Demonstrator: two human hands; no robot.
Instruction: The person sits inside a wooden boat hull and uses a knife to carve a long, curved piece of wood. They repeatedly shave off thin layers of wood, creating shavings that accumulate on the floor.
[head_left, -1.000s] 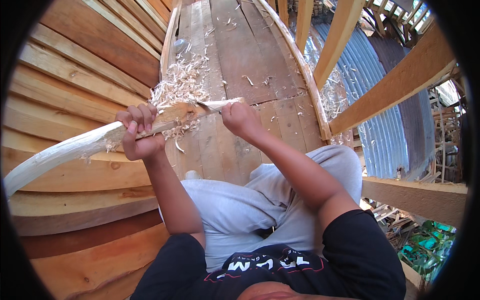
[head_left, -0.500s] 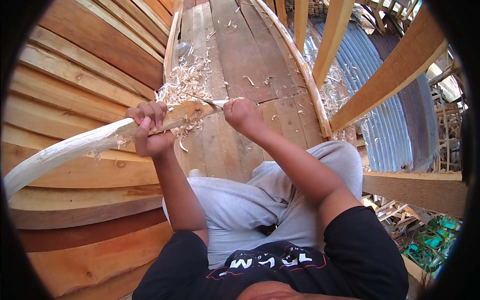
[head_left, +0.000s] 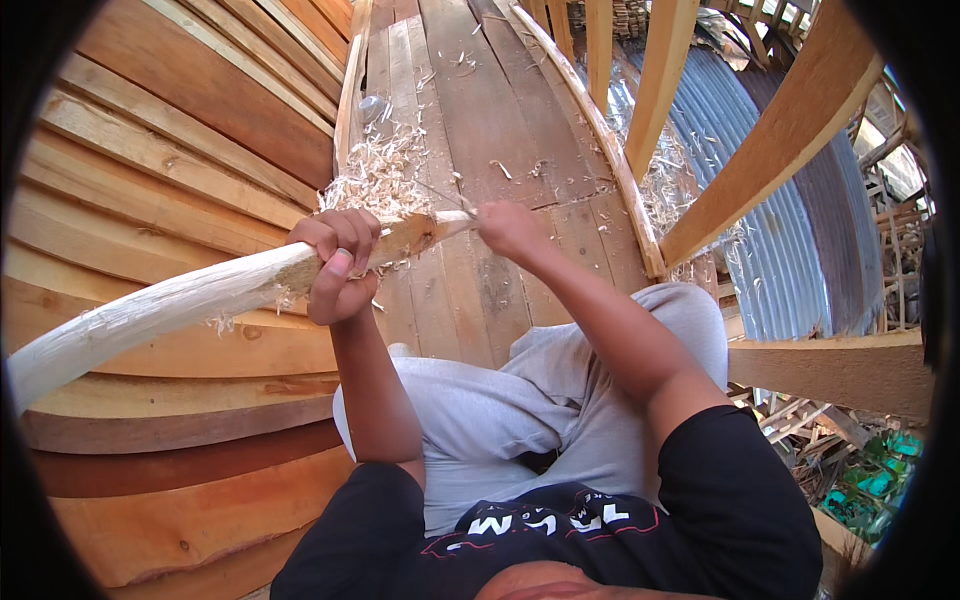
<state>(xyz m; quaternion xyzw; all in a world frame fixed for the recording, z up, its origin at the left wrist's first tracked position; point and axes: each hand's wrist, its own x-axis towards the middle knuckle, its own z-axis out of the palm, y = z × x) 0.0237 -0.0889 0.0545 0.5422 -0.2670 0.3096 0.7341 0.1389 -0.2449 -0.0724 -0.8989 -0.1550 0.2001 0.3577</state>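
A long pale peeled wooden pole (head_left: pixel 165 308) slants up from the left rim, its surface roughly shaved. My left hand (head_left: pixel 341 262) is closed around it close to its far end. Past that hand, the end narrows and shows a browner patch. My right hand (head_left: pixel 512 230) is a fist at the pole's tip, gripping a knife (head_left: pixel 440 193) whose thin dark blade points up and left. Its handle is hidden in my fingers. Curled wood shavings (head_left: pixel 375 178) lie heaped on the floor just beyond the pole.
Stacked boards form a wall (head_left: pixel 170 190) along the left. Under me runs a plank floor (head_left: pixel 500 110), edged on the right by a long pole (head_left: pixel 590 100). Timber posts (head_left: pixel 660 85) and corrugated metal sheets (head_left: pixel 765 210) stand beyond. A small clear container (head_left: pixel 373 108) sits near the shavings.
Both hands and the pole have shifted a little to the right in view. My right hand, with the knife, has moved slightly further out toward the pole's tip.
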